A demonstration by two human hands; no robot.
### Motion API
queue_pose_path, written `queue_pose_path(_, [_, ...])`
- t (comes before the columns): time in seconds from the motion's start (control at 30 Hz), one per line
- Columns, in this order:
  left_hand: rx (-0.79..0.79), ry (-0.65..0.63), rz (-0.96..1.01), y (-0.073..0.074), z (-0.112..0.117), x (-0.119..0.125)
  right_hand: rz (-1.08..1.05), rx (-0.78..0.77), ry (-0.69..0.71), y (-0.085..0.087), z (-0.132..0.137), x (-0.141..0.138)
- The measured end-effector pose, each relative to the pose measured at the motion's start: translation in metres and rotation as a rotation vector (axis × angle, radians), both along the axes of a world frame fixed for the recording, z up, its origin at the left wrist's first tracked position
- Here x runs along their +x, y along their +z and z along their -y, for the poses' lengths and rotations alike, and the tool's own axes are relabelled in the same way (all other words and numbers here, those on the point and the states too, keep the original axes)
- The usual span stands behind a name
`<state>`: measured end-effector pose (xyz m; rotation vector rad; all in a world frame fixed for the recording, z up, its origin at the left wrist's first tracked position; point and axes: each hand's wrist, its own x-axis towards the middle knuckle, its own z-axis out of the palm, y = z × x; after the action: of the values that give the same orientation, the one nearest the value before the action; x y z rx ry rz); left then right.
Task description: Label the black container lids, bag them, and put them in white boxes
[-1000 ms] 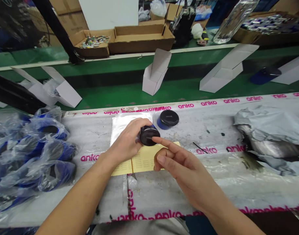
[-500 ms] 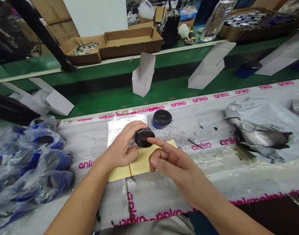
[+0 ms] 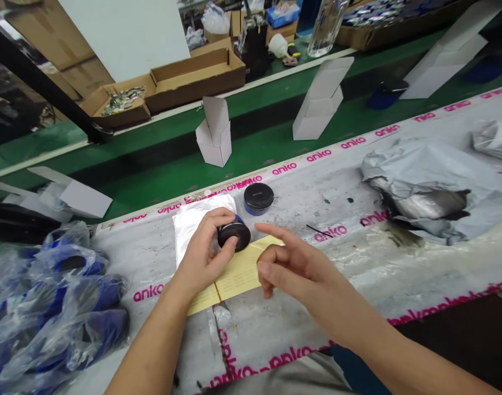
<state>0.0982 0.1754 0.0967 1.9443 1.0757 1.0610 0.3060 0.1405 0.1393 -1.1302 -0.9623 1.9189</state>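
My left hand (image 3: 207, 247) grips a small round black-and-blue device (image 3: 239, 237), thumb on its dark face and fingers over its top. Just to the right, my right hand (image 3: 292, 263) holds nothing; its index finger points toward the device without touching it, and the other fingers are curled loosely. Beneath the hands lies a yellow sheet of printed labels (image 3: 234, 277). White plastic bags (image 3: 189, 225) lie flat behind my left hand. A second round device (image 3: 259, 197), black on top and blue below, rests on the table beyond the hands.
Several blue devices in clear bags (image 3: 78, 291) are heaped at the left. Open white boxes (image 3: 215, 140) stand on the green conveyor (image 3: 152, 170). A torn grey plastic bag (image 3: 427, 181) lies at the right, and a thin black strip (image 3: 320, 231) lies nearer the middle.
My right index finger has come away from the device's face. My left thumb has moved onto that face. The camera view has tilted and shifted slightly.
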Motion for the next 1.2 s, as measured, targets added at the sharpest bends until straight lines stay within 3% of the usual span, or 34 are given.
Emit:
queue_pose_path(0.13, [-0.041, 0.072, 0.057, -0.002, 0.001, 0.006, 0.150, 0.213, -0.049, 0.000, -0.007, 0.017])
queue_pose_path(0.23, [-0.093, 0.085, 0.095, -0.002, 0.004, 0.011, 0.483, 0.592, -0.061, -0.006, -0.020, 0.022])
queue_pose_path(0.33, [-0.092, 0.058, 0.085, -0.002, 0.005, 0.015, 0.755, 0.942, 0.068, -0.020, -0.031, 0.016])
queue_pose_path(0.4, [-0.086, 0.059, 0.068, -0.003, 0.006, 0.016, 0.824, 1.056, 0.193, -0.030, -0.033, 0.009])
queue_pose_path(0.57, [-0.061, 0.052, 0.105, -0.003, 0.006, 0.018, 0.914, 1.152, 0.248, -0.041, -0.031, 0.000])
queue_pose_path(0.67, [-0.077, 0.032, 0.164, -0.002, 0.007, 0.016, 0.942, 1.187, 0.257, -0.037, -0.031, -0.002])
queue_pose_path(0.8, [-0.212, 0.013, 0.335, -0.001, 0.008, 0.014, 1.079, 1.268, 0.312, -0.029, -0.034, -0.008])
queue_pose_path(0.93, [-0.309, 0.095, 0.460, -0.003, 0.005, 0.013, 1.158, 1.469, 0.495, -0.018, -0.041, -0.017])
queue_pose_path(1.03, [-0.271, 0.210, 0.471, -0.001, 0.000, 0.005, 1.040, 1.459, 0.584, -0.003, -0.051, -0.014])
queue_pose_path(1.1, [-0.182, 0.368, 0.373, 0.002, -0.005, -0.007, 0.870, 1.355, 0.504, 0.009, -0.062, -0.003])
queue_pose_path(1.2, [-0.036, 0.585, 0.060, 0.005, -0.012, -0.029, 0.735, 1.212, 0.164, 0.020, -0.083, 0.027])
